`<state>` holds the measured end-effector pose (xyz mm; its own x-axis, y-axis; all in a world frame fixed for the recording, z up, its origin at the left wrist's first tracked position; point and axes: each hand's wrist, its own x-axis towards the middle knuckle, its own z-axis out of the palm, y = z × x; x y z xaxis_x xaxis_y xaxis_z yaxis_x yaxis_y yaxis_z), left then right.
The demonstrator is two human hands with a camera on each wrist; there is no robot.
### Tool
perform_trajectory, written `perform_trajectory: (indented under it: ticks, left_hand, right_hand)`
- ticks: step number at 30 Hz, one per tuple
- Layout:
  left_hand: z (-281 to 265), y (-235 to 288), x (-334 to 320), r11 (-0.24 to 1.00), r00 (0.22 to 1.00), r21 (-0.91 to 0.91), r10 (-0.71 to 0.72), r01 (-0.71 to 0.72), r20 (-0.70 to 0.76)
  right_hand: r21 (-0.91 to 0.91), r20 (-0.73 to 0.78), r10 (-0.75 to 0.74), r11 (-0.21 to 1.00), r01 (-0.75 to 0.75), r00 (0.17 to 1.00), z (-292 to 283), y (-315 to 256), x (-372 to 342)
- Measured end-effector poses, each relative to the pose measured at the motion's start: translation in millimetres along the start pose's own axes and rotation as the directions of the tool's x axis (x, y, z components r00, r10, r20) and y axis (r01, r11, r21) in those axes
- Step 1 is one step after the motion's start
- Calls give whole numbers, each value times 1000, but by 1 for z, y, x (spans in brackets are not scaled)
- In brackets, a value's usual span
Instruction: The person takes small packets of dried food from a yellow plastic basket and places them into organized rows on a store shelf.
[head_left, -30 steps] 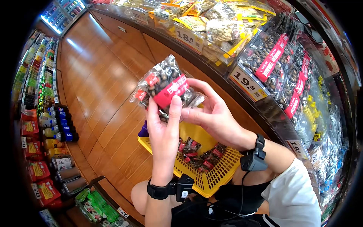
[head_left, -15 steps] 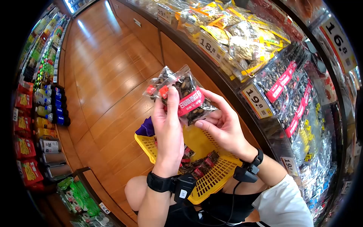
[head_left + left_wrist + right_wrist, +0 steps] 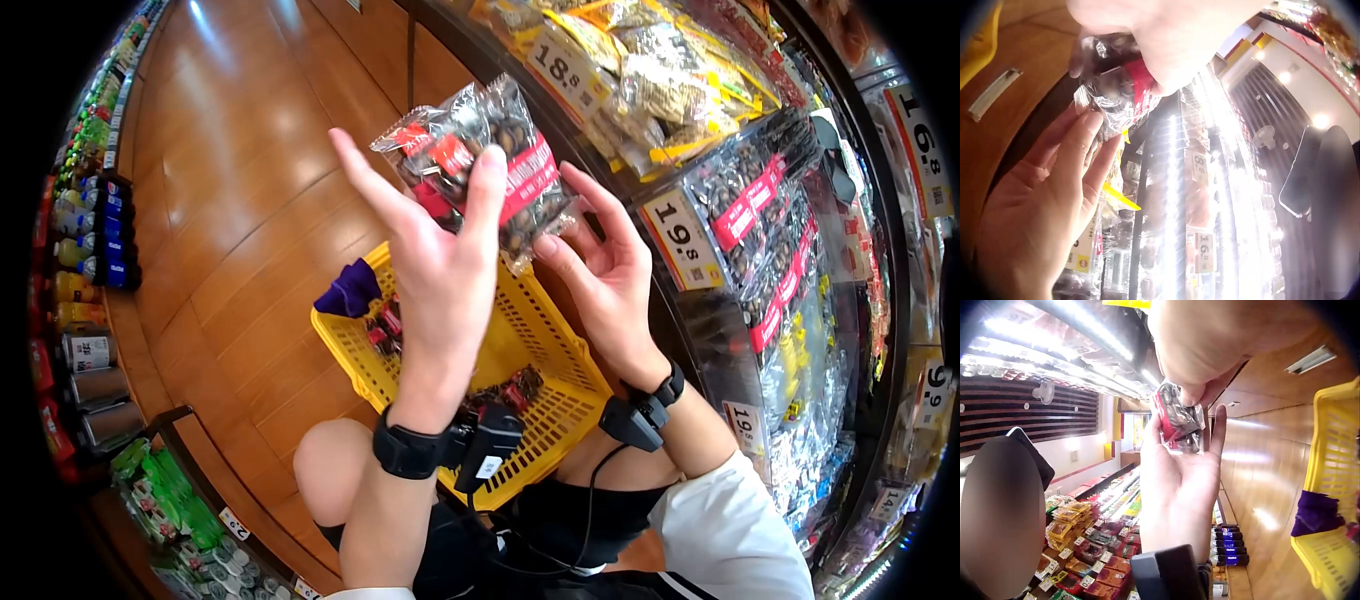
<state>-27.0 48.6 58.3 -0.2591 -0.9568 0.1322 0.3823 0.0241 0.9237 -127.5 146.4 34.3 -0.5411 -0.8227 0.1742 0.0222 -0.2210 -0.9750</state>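
Clear packaging with dark seeds and a pink label (image 3: 528,180) is held up above the yellow basket (image 3: 575,360); whether it is one bag or two overlapping is unclear. My left hand (image 3: 435,275) has its thumb across the front, one finger stretched out to the left and other fingers hidden behind. At the lower right edge, my right hand (image 3: 618,285) pinches the plastic between thumb and fingers. Both hands meet the seed bag (image 3: 1180,419) in the right wrist view. The left wrist view shows my right fingertips against the crinkled bag (image 3: 1113,94).
Small dark-and-red packets (image 3: 520,388) and a purple cloth (image 3: 348,290) are in or on the basket. Shelves of bagged goods with a price card (image 3: 682,238) rise at the right. Bottles (image 3: 108,235) line the left, beyond the wooden floor (image 3: 240,210).
The bag has moved up in the head view. One left finger has lifted off and now points outward. More of the basket shows than before.
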Motion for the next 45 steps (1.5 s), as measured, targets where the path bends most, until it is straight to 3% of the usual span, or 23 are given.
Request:
perform_trajectory:
  ticks: [2,4,6,8,10,12,14,15,16,18,20,21,22,24,26,28,30,32,34,35,38,43,45]
  left_hand:
    - [-1,-4,2,985,997,-155,-78,81,27]
    - [2,-10,3,982,995,-157,-100,101,9]
    - [-3,-12,8,958,947,-190,-157,215,281]
    - [-3,-19,9,965,944,-168,-144,200,296]
    - [-2,-22,8,958,950,-215,-122,188,286]
    - [1,-20,5,955,957,-229,-126,189,262]
    - [-3,-20,6,922,974,-341,-121,182,194]
    - [-3,-18,6,928,973,-329,-111,173,201]
    - [-6,-15,6,929,975,-329,-108,169,194]
    - [-7,-2,2,935,962,-245,-225,258,155]
    - [-30,8,13,836,958,-521,-17,171,287]
    - [-18,-4,17,948,992,-295,-129,119,-15]
    - [-35,8,31,965,998,-264,-26,8,-65]
    - [-50,10,40,953,997,-300,6,-30,-80]
    - [-70,15,44,955,991,-294,-10,-30,-136]
    - [-95,26,44,979,994,-175,-105,101,-13]
    - [-98,38,44,976,994,-187,-105,107,20]
    - [-102,47,40,994,996,-99,-46,39,-76]
    - [-107,48,35,990,997,-127,-68,61,-45]
    - [-104,47,34,985,995,-149,-92,85,-39]
    - [-108,48,29,971,987,-182,-159,154,-13]
    - [-101,50,26,983,996,-158,-87,89,23]
    - [-95,52,25,989,996,-128,-71,78,60]
  right_hand:
    - [25,9,-28,999,28,1000,3,-1,-1]
    - [58,-38,4,998,-2,999,7,-1,-3]
    - [-59,-15,-2,998,1,1000,5,2,-4]
    - [-118,-48,5,993,-10,999,3,7,-2]
    - [-397,-7,-326,868,297,945,-1,18,-1]
    - [-404,7,-348,857,321,937,-1,19,-2]
    - [-174,-73,-163,973,149,984,9,22,1]
    - [-175,-55,-176,971,164,983,10,21,0]
    - [45,-12,-43,998,43,999,15,22,1]
    - [62,-26,3,998,-1,1000,20,26,-2]
    - [-75,195,135,990,-122,972,3,42,-3]
    - [-89,147,81,994,-69,986,12,41,-4]
    - [-292,293,312,929,-226,904,8,54,1]
    - [-398,346,395,883,-248,851,8,77,1]
    - [-630,407,590,734,-254,697,2,134,-2]
    - [-864,429,556,482,144,711,-4,222,-7]
    - [-890,360,522,441,117,774,-2,257,-8]
    - [-902,310,453,418,108,836,16,286,9]
    - [-937,209,201,321,137,957,26,293,9]
    - [-929,209,397,365,55,893,23,293,10]
    - [-937,280,548,335,100,788,15,293,5]
    - [-922,335,560,359,143,758,-7,318,-15]
    - [-921,328,524,364,141,786,-9,321,-23]
